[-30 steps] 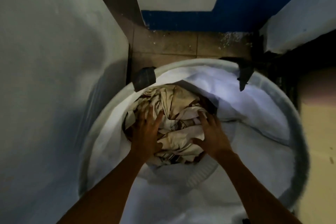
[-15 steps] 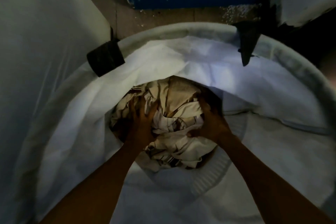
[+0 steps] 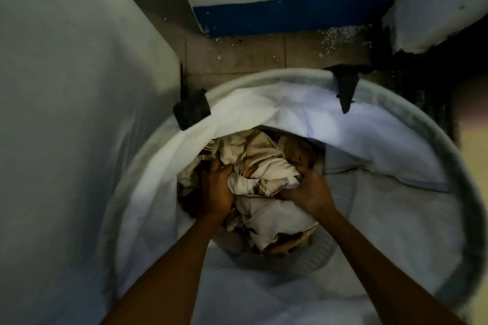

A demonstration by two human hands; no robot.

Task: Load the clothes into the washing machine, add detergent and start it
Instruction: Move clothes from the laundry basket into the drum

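1. The person is leaning over a round basket (image 3: 449, 161) and looking straight down into it, with both bare forearms reaching in from the bottom of the view.
2. The left hand (image 3: 215, 190) is gripping the clothes (image 3: 264, 166), its fingers curled tightly into the left side of the bundle.
3. The right hand (image 3: 307, 191) is gripping the same bundle from the right, its fingers bent and buried in the folds.
4. The clothes, a crumpled heap of cream and brown fabric, are sitting deep in the basket, between the two hands and under them.
5. A white cloth lining (image 3: 264, 105) is sagging round the inside of the basket and partly overhanging the far edge of the heap.
6. Two black handles, one (image 3: 191, 111) at the far left of the rim and one (image 3: 346, 87) at the far right, are hanging over the lining.
7. A tall white panel (image 3: 79, 113) is standing just beside the basket on the left.
8. The basket is standing on a brown tiled floor (image 3: 237, 53), and a blue wall band (image 3: 290, 16) is running beyond it.
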